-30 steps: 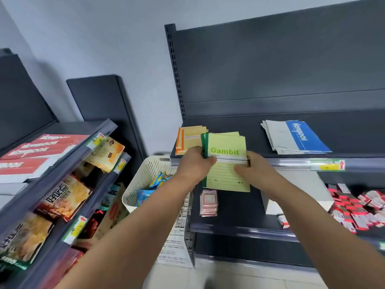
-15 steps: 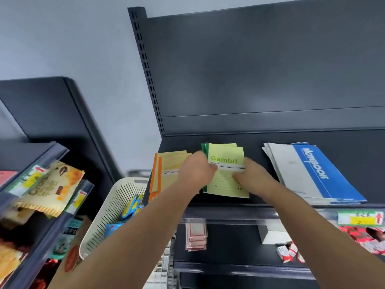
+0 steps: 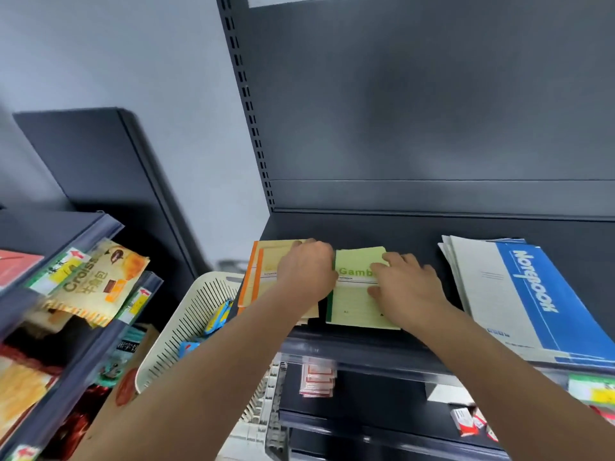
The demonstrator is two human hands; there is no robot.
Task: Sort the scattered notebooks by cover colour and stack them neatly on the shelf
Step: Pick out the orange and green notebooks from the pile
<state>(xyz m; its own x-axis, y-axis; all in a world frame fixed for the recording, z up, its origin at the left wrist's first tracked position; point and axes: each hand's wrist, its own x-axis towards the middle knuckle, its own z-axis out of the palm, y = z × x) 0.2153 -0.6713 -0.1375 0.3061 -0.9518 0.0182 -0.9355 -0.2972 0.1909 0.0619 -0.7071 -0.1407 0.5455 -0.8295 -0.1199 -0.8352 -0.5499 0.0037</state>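
Observation:
A stack of green "Gambit" notebooks [image 3: 357, 306] lies flat on the dark shelf [image 3: 366, 227]. My left hand [image 3: 307, 271] grips the stack's left edge with curled fingers and partly covers the orange notebooks [image 3: 256, 277] beside it. My right hand [image 3: 406, 287] presses on the green cover with its fingers laid flat. To the right, apart from the green stack, lies a pile of blue-and-white notebooks [image 3: 525, 287].
A cream slotted basket [image 3: 186, 314] with blue packets stands below left of the shelf. On the left, a slanted rack holds snack packets [image 3: 96, 281]. Lower shelves carry small red-and-white packs [image 3: 316, 377] and small boxes [image 3: 466, 420].
The green stack went from held up in front of the shelf edge to lying flat on the shelf. My right hand opened onto the cover. The camera moved closer.

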